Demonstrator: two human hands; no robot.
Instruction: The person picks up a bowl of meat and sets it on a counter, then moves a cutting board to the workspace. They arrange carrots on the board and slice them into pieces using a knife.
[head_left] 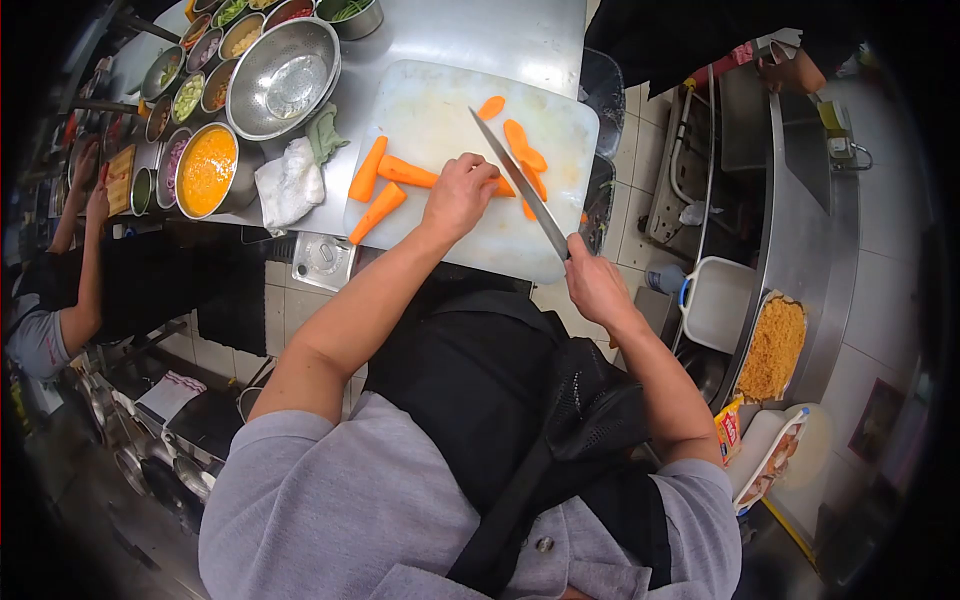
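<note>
My left hand [462, 198] is closed on a peeled carrot [408, 172] lying across the white cutting board [420, 100]. In my right hand [597, 284] is the handle of a long knife [522, 187], whose blade points up and left over the board, just right of my left fingers. Orange slices [524, 145] lie beyond and beside the blade. Two more whole carrots, one upright in view [368, 170] and one slanting [377, 213], rest at the board's left side. The blade partly hides the cut end of the held carrot.
Left of the board are a white cloth [290, 186], a metal colander [284, 80], a pot of orange liquid [208, 172] and several bowls of chopped food. One co-worker stands at far left, another at upper right. A tray of orange-brown food [773, 348] sits at right.
</note>
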